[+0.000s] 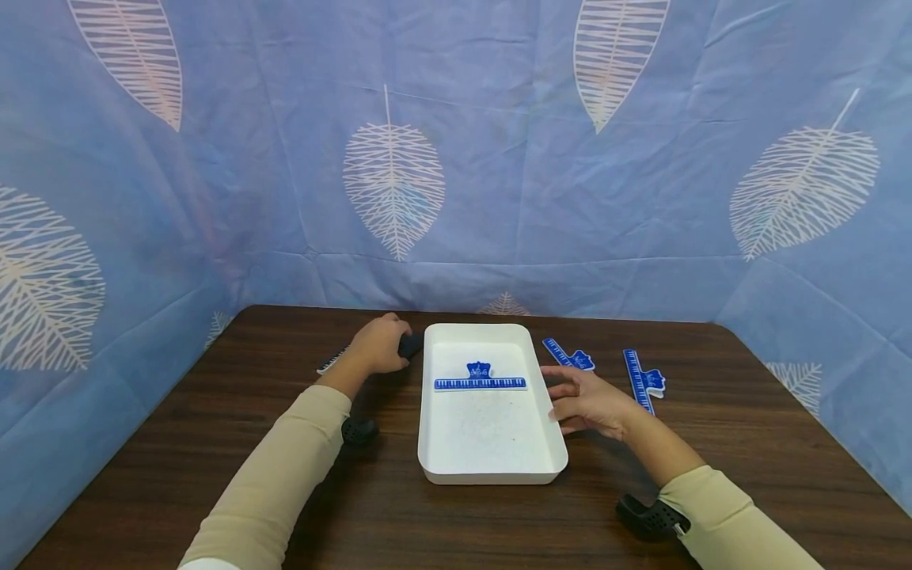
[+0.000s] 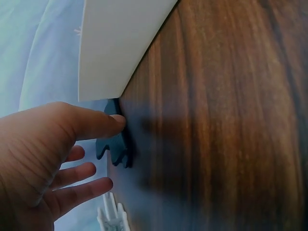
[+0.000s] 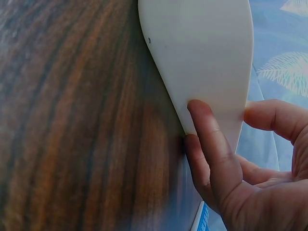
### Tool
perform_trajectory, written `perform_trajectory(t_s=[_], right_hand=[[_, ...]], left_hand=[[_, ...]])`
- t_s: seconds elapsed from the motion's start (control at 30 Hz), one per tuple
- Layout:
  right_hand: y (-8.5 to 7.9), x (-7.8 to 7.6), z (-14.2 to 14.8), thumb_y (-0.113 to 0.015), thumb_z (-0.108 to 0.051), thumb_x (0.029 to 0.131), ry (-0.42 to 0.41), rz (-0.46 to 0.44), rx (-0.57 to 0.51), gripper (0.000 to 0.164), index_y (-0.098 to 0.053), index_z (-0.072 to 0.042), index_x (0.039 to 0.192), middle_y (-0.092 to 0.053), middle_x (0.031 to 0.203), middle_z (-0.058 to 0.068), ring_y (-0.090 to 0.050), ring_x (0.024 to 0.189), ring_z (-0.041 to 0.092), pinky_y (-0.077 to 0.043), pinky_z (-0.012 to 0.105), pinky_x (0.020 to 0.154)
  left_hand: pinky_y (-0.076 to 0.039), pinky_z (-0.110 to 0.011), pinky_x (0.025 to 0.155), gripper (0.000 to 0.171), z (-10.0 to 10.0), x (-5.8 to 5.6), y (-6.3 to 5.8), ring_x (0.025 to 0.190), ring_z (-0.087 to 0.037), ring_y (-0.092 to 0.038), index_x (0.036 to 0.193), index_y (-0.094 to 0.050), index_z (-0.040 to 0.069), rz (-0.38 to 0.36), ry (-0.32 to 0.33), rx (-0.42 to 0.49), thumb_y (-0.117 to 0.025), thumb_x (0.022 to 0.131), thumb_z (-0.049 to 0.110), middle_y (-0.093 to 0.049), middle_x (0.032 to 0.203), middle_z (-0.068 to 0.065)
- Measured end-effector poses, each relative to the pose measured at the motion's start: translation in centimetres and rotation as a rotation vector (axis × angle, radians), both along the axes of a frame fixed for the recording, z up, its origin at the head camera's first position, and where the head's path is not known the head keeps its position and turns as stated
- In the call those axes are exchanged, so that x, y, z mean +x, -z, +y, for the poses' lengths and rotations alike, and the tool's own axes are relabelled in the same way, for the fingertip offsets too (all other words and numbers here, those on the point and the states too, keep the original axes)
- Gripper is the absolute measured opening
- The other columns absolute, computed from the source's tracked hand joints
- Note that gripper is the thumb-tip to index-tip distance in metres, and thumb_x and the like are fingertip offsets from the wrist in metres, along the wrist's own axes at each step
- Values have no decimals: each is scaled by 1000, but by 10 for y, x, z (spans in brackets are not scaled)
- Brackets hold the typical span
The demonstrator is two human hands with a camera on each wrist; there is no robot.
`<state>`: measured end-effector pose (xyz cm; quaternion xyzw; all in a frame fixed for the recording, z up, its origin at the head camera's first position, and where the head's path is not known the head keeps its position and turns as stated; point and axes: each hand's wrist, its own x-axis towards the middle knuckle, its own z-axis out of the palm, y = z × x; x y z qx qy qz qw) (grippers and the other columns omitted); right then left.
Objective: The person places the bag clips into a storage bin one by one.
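A white tray (image 1: 492, 443) stands in front of me, with a blue piano-key clip (image 1: 480, 384) lying across its inside. My left hand (image 1: 381, 344) is just left of the tray's far part. It pinches a dark clip (image 2: 115, 147) with a scalloped edge, thumb on the near side and index finger hidden behind. The other fingers of that hand stay extended. At the tray's right side, my right hand (image 1: 587, 404) rests its fingertips (image 3: 199, 108) on the outer wall, while another finger touches the rim. Those fingers are loosely straight.
Two more blue piano-key clips lie on the table to the right, one (image 1: 570, 354) behind the right hand and one (image 1: 644, 382) farther right. Beyond the left wrist, a white-and-black clip (image 1: 332, 362) is partly covered. A blue leaf-print cloth (image 1: 499, 158) hangs around the brown table (image 1: 385, 507).
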<state>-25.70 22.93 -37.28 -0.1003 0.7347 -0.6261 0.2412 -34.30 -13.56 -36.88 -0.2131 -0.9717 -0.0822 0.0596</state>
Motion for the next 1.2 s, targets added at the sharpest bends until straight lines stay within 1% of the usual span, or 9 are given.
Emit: perform_trajectory(t_s=[0.2,0.33,0.53,0.67,0.8,0.93,1.2], right_hand=[[0,0,1,-69,5,79,5,7,9,88,-18,2,151,-47,131,33,-65,100,32,-55,50,81],[1,0,1,-68,5,79,4,5,3,89,-17,2,152,-48,130,33,-66,99,32,-56,49,79],[2,-1,1,-68,5,79,-3,6,-7,90,-16,3,152,-48,130,34,-66,99,32,-57,47,78],[1,-1,1,-68,5,79,1,4,1,89,-16,3,152,-48,131,34,-66,99,32,-57,47,78],[-1,0,-1,-68,5,80,2,4,9,88,-17,3,152,-47,131,34,-65,100,32,-57,48,78],[-3,1,-2,-68,5,80,5,7,5,88,-17,2,152,-48,131,33,-65,100,33,-56,48,78],[-2,1,0,-68,6,80,15,2,6,87,-18,2,152,-48,130,34,-66,100,33,-56,48,78]], left_hand=[[-49,-45,92,52,3,-6,5,105,-29,-58,122,-64,5,-46,-48,28,-81,77,25,-57,124,-16],[-50,-44,90,53,4,-12,7,103,-28,-58,123,-65,6,-69,-70,25,-81,77,27,-58,120,-15],[-49,-43,90,54,7,-17,5,102,-27,-57,124,-64,6,-119,-92,25,-80,78,28,-60,117,-13],[-47,-43,94,55,10,-18,3,110,-28,-55,128,-62,4,-157,-83,33,-77,80,25,-59,123,-15],[-44,-43,99,56,13,-20,3,119,-30,-52,133,-58,3,-188,-109,58,-73,82,21,-57,131,-16],[-43,-44,102,56,16,-22,3,120,-30,-52,134,-57,3,-198,-137,69,-71,82,19,-57,133,-16],[-45,-44,99,53,17,-24,3,116,-30,-55,132,-58,2,-198,-123,61,-71,83,16,-59,130,-15]])
